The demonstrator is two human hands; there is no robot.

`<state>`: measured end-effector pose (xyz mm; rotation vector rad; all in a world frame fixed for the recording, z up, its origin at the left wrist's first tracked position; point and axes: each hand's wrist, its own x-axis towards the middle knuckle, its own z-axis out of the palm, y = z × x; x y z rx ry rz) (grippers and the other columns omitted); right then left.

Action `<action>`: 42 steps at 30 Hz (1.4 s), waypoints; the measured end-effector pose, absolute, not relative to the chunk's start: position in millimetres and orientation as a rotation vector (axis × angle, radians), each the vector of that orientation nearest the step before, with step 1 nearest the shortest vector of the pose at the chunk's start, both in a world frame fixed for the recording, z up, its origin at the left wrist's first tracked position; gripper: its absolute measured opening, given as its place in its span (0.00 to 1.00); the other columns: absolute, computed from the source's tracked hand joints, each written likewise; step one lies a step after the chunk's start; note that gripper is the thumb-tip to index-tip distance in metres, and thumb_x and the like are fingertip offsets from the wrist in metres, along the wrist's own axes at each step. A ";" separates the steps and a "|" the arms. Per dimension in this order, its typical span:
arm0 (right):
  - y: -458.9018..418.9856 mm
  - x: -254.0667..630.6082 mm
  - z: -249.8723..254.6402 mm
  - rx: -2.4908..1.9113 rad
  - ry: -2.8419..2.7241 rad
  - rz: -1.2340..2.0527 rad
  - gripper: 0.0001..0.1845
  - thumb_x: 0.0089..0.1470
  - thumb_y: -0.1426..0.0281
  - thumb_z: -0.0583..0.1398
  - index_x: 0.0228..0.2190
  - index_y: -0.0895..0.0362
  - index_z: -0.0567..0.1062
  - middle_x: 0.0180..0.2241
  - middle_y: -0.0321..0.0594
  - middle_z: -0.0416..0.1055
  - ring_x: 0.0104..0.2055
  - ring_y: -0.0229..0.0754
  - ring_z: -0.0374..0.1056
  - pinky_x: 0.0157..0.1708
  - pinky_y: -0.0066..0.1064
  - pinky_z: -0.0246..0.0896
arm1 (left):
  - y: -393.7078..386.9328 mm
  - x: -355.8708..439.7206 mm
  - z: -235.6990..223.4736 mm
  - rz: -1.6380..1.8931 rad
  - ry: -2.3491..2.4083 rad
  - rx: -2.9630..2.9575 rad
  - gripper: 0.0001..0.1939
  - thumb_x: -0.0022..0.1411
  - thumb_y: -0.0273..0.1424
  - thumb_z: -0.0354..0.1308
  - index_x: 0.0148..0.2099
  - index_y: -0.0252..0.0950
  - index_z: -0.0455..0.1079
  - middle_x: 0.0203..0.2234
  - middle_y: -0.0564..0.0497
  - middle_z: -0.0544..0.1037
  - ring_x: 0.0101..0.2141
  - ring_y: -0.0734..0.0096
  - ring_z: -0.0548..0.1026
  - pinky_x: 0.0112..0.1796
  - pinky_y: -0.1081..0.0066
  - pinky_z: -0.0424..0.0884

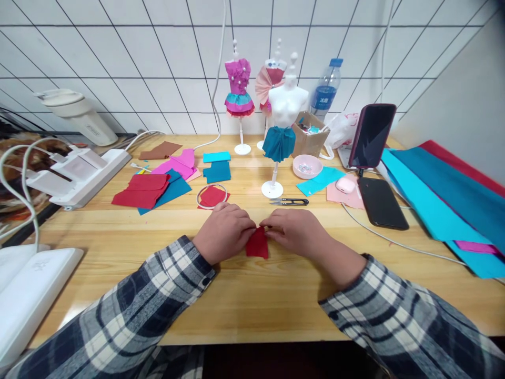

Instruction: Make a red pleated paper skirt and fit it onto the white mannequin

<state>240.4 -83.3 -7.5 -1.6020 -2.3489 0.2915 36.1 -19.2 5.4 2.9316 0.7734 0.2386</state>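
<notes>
Between my hands is a small red piece of cloth [257,244], its lower part hanging toward me over the wooden table. My left hand [225,231] pinches its upper left corner with closed fingers. At the upper right corner, my right hand [296,230] grips the cloth between thumb and fingers. Whether a needle or thread is there is too small to tell. Just beyond the hands lie thread snips [290,202] and a white hoop [198,198] around folded red cloth [214,197]. A white mini dress form [290,102] wears a teal pleated skirt [279,143].
Two dressed mini forms, one in a pink dress [238,84], stand at the wall. Red cloth scraps [141,190] lie left, near a power strip [84,176]. Right are a pink bowl [307,167], a propped phone [372,136], a black phone [382,204] and teal sheets [453,195].
</notes>
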 end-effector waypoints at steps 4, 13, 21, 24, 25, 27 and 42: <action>-81.5 238.7 -9.6 -1.648 -2.323 0.259 0.11 0.60 0.68 0.57 0.38 0.49 0.80 0.38 0.36 0.79 0.40 0.41 0.72 0.30 0.30 0.55 | -18.4 36.8 4.4 0.234 0.759 2.922 0.12 0.66 0.33 0.53 0.38 0.38 0.79 0.32 0.49 0.80 0.37 0.63 0.74 0.42 0.60 0.59; -77.3 240.7 -12.7 -1.637 -2.263 0.367 0.09 0.58 0.69 0.59 0.36 0.50 0.80 0.36 0.35 0.79 0.40 0.41 0.72 0.32 0.31 0.55 | -19.6 38.7 3.7 0.253 0.742 2.943 0.10 0.65 0.35 0.55 0.40 0.40 0.78 0.32 0.50 0.80 0.38 0.63 0.73 0.43 0.59 0.57; -78.1 236.4 -10.6 -1.663 -2.196 0.448 0.08 0.55 0.71 0.58 0.33 0.52 0.79 0.33 0.35 0.77 0.35 0.39 0.69 0.30 0.30 0.50 | -22.7 42.8 4.6 0.292 0.711 2.971 0.11 0.65 0.34 0.54 0.38 0.39 0.78 0.31 0.50 0.80 0.36 0.64 0.73 0.44 0.59 0.59; -78.2 235.3 -9.6 -1.707 -2.118 0.507 0.08 0.55 0.70 0.58 0.32 0.52 0.78 0.33 0.34 0.77 0.35 0.38 0.68 0.30 0.30 0.50 | -23.2 43.8 4.1 0.278 0.739 2.940 0.11 0.65 0.35 0.55 0.38 0.39 0.78 0.31 0.50 0.80 0.36 0.63 0.73 0.43 0.60 0.60; -78.3 234.9 -9.2 -1.721 -2.100 0.519 0.08 0.55 0.70 0.58 0.32 0.53 0.78 0.33 0.34 0.77 0.34 0.38 0.68 0.30 0.29 0.50 | -23.2 44.2 3.9 0.273 0.752 2.936 0.11 0.65 0.34 0.55 0.37 0.39 0.78 0.31 0.50 0.80 0.36 0.63 0.73 0.43 0.60 0.60; -78.4 234.5 -8.6 -1.744 -2.077 0.538 0.07 0.55 0.69 0.58 0.32 0.52 0.78 0.33 0.34 0.77 0.34 0.38 0.68 0.30 0.29 0.50 | -23.0 45.0 3.3 0.269 0.771 2.932 0.11 0.65 0.33 0.54 0.36 0.39 0.78 0.30 0.51 0.80 0.36 0.64 0.73 0.43 0.60 0.60; -80.3 240.6 -10.5 -1.642 -2.215 0.483 0.11 0.55 0.71 0.58 0.36 0.51 0.80 0.34 0.36 0.77 0.37 0.40 0.70 0.33 0.30 0.54 | -23.2 41.3 1.8 0.332 0.666 3.019 0.10 0.63 0.32 0.56 0.37 0.43 0.79 0.31 0.53 0.80 0.37 0.64 0.72 0.50 0.54 0.56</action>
